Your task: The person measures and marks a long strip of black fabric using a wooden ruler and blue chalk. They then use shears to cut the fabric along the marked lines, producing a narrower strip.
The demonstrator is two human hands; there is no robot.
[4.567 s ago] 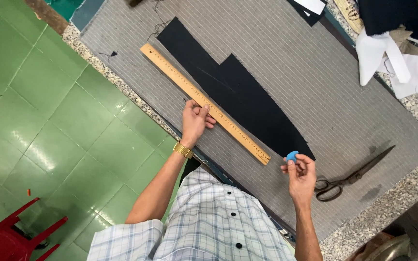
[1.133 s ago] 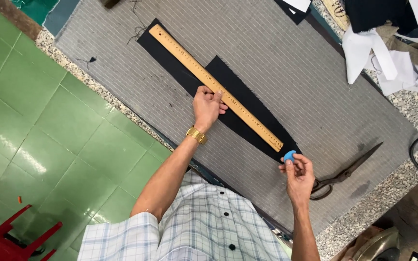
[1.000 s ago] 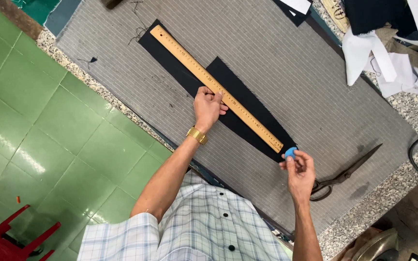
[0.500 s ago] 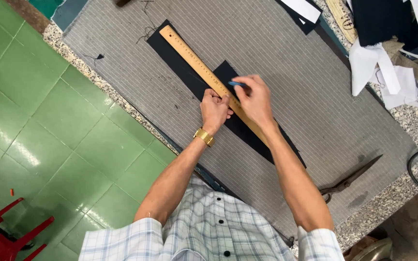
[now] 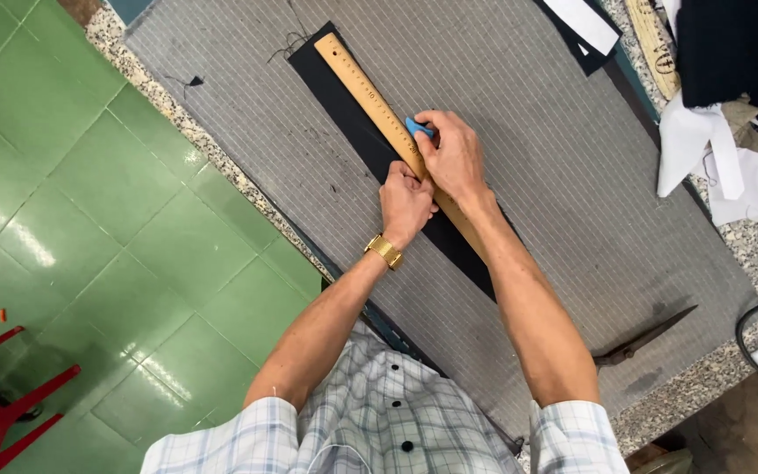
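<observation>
A long wooden ruler [image 5: 377, 105] lies slantwise along a strip of black cloth [image 5: 354, 123], flat beneath the fingers. A small blue chalk [image 5: 418, 128] sits pinched between fingertips, against the ruler's edge.

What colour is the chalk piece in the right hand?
Blue: the chalk pinched in the right hand against the wooden ruler, head view.

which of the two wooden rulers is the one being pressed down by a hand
The long wooden ruler lying on the black fabric strip mid-table: the left hand pins it while the right hand holds blue chalk against it. The other ruler lies untouched at the far edge.
</observation>
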